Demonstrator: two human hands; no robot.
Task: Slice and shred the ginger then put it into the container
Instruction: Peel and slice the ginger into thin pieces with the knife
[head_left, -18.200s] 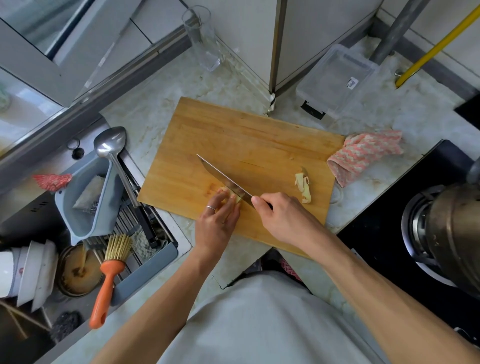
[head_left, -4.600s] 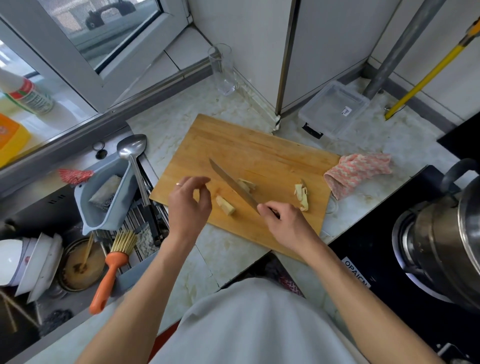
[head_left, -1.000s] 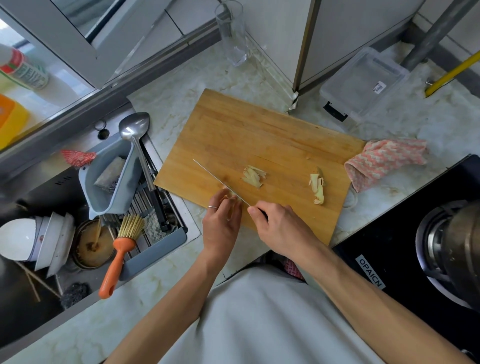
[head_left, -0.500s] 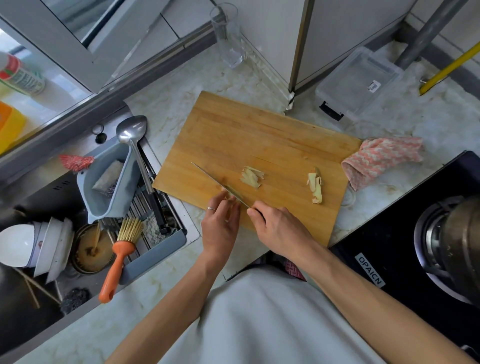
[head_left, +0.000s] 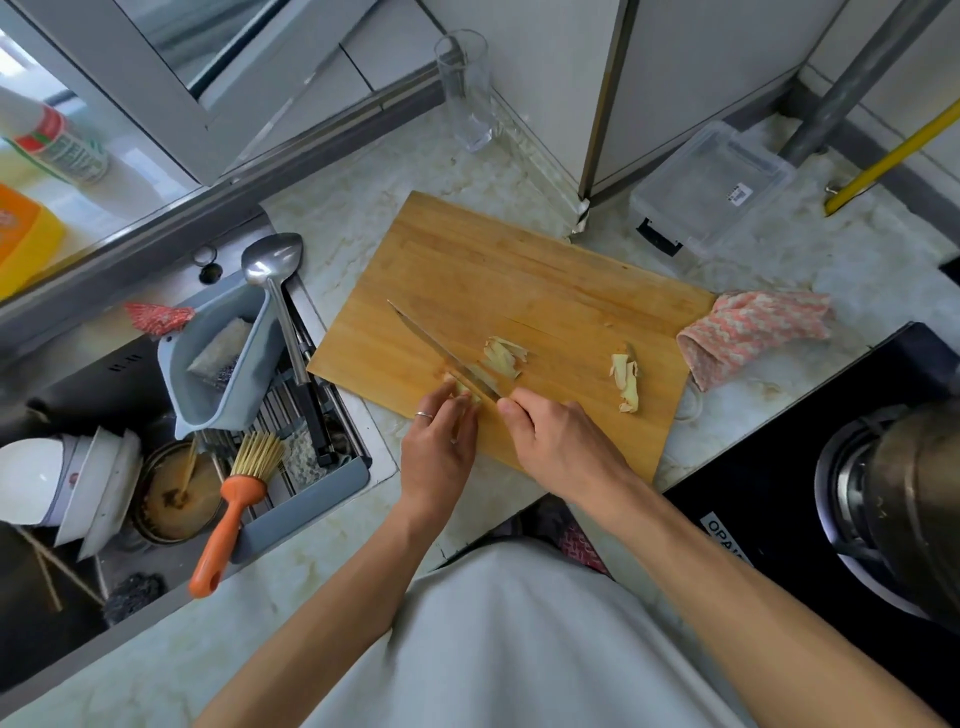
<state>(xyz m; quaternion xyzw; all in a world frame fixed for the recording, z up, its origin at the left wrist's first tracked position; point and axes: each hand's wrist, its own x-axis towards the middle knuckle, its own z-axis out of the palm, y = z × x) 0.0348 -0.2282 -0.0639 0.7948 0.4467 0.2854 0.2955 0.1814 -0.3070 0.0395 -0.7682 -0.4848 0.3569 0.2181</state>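
My left hand (head_left: 439, 447) rests at the near edge of the wooden cutting board (head_left: 498, 270), its fingers (head_left: 457, 402) curled down onto a small ginger piece (head_left: 460, 388) that shows only as a pale bit just past my fingertips. My right hand (head_left: 558, 447) is wrapped around the handle of the knife (head_left: 441, 353), fingers clamped on it; the blade runs away to the upper left and sits right against the ginger piece, touching the side of my left fingers. Just beyond the blade, near the middle of the board, lies a little heap of ginger slices (head_left: 503, 356), close to both hands. Farther right on the board, well apart from my fingers, is another ginger chunk (head_left: 626, 382). The clear plastic container (head_left: 711, 189) stands on the counter (head_left: 332, 223) past the board's far right corner, and a pink cloth (head_left: 753, 330) lies just off the board's right edge
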